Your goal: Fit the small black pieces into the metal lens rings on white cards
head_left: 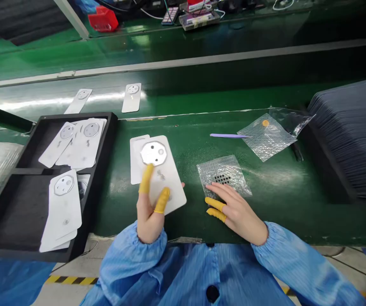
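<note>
- Gripping white card (167, 180) in left hand (149, 219): yellow-capped finger and thumb across its front, another fingertip peeking past right edge.
- Resting right hand (238, 212) palm-down at near edge of bubble wrap (235, 168), bare fingertips touching it just below small black dots (221, 179); yellow-capped finger and thumb close together, cannot tell if pinching anything.
- Wearing blue sleeves (128, 259) gathered at both wrists.
- Held card: tilted above green table (122, 208), left of bubble wrap, octagonal plate with dark holes near its far end.
- Partly hidden behind held card, to its left: second card (134, 165).
- At far left: black tray (4, 212), split by low divider; overlapping near cards (61, 208) in near compartment, some lapping over side rim; fanned far cards (85, 146) in far compartment.
- Beyond right hand: purple tweezers (227, 135), tip over edge of second bubble sheet (267, 138) bearing orange dot (265, 123).
- Far right: tall stack of dark sheets (351, 136).
- Past tray: upright loose card (132, 98), plus another, slanted (80, 101).
- Across pale rail (183, 63), at back: red object (103, 19), blurred.
</note>
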{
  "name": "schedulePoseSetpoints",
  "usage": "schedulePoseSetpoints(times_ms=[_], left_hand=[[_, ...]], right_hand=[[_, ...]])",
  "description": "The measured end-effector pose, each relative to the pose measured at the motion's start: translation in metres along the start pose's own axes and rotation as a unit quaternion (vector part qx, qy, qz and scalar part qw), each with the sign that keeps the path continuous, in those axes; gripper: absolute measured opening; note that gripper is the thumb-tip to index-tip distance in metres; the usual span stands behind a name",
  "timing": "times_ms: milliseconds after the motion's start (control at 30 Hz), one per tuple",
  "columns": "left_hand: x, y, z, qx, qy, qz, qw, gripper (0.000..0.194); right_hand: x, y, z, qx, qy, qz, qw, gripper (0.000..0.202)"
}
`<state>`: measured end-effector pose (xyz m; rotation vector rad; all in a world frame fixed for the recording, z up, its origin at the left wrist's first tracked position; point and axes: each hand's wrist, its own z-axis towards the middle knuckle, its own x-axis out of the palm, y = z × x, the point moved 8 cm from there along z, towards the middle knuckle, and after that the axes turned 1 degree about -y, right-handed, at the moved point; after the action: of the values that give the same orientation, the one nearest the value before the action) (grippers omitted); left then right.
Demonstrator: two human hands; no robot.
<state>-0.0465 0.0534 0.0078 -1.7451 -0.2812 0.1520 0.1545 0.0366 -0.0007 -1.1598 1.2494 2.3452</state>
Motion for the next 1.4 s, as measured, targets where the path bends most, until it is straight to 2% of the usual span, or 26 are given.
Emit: schedulePoseSetpoints(times_ms=[67,100,167,233,300,367,433,500,600,700,800,967,1033,1133,1267,1400], left_hand=[[-0.013,0.003,0.005,0.001,-0.013,0.055,0.998,0.042],[-0.015,0.006,0.006,-0.006,-0.012,0.089,0.996,0.037],[-0.008,0.014,0.004,-0.027,0.013,0.147,0.989,0.033],[0.015,0.026,-0.002,-0.059,0.08,0.169,0.981,0.034],[0.047,0.037,-0.011,-0.091,0.172,0.155,0.969,0.037],[0.072,0.046,-0.017,-0.11,0.231,0.129,0.958,0.04],[0.08,0.053,-0.016,-0.116,0.228,0.116,0.96,0.041],[0.075,0.057,-0.012,-0.115,0.196,0.117,0.967,0.041],[0.062,0.059,-0.007,-0.108,0.168,0.122,0.972,0.041],[0.054,0.056,-0.006,-0.095,0.157,0.132,0.974,0.04],[0.058,0.052,-0.009,-0.088,0.158,0.141,0.973,0.038],[0.087,0.059,-0.02,-0.141,0.216,0.108,0.96,0.045],[0.093,0.06,-0.018,-0.144,0.215,0.088,0.962,0.044],[0.095,0.065,-0.015,-0.157,0.2,0.081,0.964,0.045],[0.095,0.064,-0.015,-0.162,0.204,0.077,0.962,0.044],[0.099,0.06,-0.021,-0.173,0.232,0.033,0.957,0.039]], right_hand=[[0.004,-0.003,-0.006,-0.029,-0.006,-0.01,0.999,0.027],[0.002,-0.004,-0.007,-0.034,-0.025,-0.001,0.999,0.027],[-0.006,-0.008,-0.006,-0.022,-0.071,0.028,0.997,0.028],[-0.018,-0.009,-0.002,0.001,-0.119,0.041,0.992,0.028],[-0.027,-0.007,0.002,0.021,-0.156,0.042,0.987,0.027],[-0.034,-0.005,0.003,0.032,-0.178,0.064,0.982,0.026],[-0.041,-0.01,0.0,0.047,-0.192,0.085,0.977,0.024],[-0.047,-0.021,-0.006,0.067,-0.19,0.051,0.978,0.026],[-0.05,-0.04,-0.015,0.071,-0.136,-0.047,0.987,0.031],[-0.047,-0.051,-0.022,0.043,-0.097,-0.07,0.992,0.025],[-0.048,-0.046,-0.021,0.023,-0.116,-0.044,0.992,0.028],[-0.056,-0.019,-0.012,-0.005,-0.193,-0.03,0.981,0.035],[-0.054,-0.016,-0.011,-0.006,-0.186,-0.033,0.982,0.033],[-0.052,-0.026,-0.014,0.025,-0.17,-0.019,0.985,0.029],[-0.054,-0.026,-0.022,0.021,-0.187,-0.023,0.982,0.034],[-0.043,-0.007,-0.018,-0.015,-0.115,-0.006,0.993,0.033]])
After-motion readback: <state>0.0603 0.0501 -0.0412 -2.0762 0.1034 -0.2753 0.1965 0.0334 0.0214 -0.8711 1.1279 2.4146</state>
